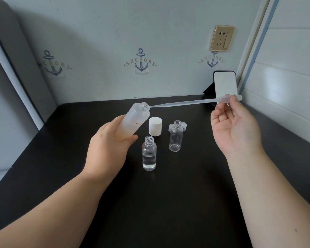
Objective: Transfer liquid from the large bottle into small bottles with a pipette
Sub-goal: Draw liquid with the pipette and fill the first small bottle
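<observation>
Item one, our left hand [107,149]: the grip is wrapped round the lower body of the large bottle [132,122], thumb across its front. We hold this frosted bottle off the surface, tilted with its uncapped mouth up and to the right.

Item two, our right hand [234,126]: palm turned toward us, most fingers loosely spread. Its grip is a pinch of thumb and fingertip on the bulb end of the pipette [195,102]. The clear pipette lies nearly level across the gap between our hands, its thin tip at the mouth of the large bottle; whether the tip is inside the neck we cannot tell.

Item three, on the dark surface [168,203] below and between our hands:
- a white cap [155,126], standing just beside the large bottle;
- a small clear bottle [149,153], upright, open, holding clear liquid in its lower part, nearest to us;
- a second small bottle [176,136], upright, open, apparently without liquid, to the right of the cap;
- two clear small caps [184,125] partly hidden behind that second bottle's neck.

Item four, at the far right edge of the surface: a phone [225,85] propped upright behind the pipette bulb, screen blank.

Item five, the wall behind: a gold-coloured socket plate [222,38] and repeated blue anchor motifs [140,61] lettered "ANCHORS".
</observation>
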A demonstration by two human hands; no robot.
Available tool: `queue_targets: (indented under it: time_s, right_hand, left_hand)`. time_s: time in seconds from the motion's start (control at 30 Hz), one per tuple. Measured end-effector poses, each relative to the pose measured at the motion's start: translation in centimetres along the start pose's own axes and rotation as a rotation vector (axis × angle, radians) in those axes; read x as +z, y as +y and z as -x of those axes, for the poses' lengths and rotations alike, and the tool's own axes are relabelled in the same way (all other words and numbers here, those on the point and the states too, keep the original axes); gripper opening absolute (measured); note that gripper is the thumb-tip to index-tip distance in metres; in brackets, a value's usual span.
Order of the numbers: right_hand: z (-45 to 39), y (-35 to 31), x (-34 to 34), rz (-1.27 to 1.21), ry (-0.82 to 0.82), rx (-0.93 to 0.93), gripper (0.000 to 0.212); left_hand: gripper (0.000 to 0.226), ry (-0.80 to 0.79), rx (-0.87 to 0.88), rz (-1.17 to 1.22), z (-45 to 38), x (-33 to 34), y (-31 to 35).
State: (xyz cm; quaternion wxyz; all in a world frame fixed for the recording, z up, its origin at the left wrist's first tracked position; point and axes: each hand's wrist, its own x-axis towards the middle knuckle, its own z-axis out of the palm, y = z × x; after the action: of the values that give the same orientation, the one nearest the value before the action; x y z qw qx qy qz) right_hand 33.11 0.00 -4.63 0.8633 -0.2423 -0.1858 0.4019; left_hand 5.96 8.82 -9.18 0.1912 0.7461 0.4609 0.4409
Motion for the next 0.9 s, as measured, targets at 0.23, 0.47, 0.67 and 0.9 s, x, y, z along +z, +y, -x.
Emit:
queue_targets:
  time_s: [0.23,0.47,0.67,0.9]
  right_hand:
    - [0.0,0.2,0.1,-0.008,0.011,0.019,0.006]
    - [-0.2,0.5,-0.1,0.039,-0.011,0.028,0.008]
    - [-0.3,0.7,-0.1,0.078,-0.035,0.029,0.013]
    - [-0.3,0.6,0.1,0.124,-0.089,0.022,0.018]
  left_hand:
    - [0.031,0.012,-0.122,0.105,-0.1,0.0,0.0]
    - [0.053,-0.017,-0.179,0.136,-0.3,0.2,-0.2]
    - [0.057,0.005,-0.150,0.302,0.1,-0.4,0.1]
    - [0.027,0.210,0.165,0.257,2.0,-2.2,1.7]
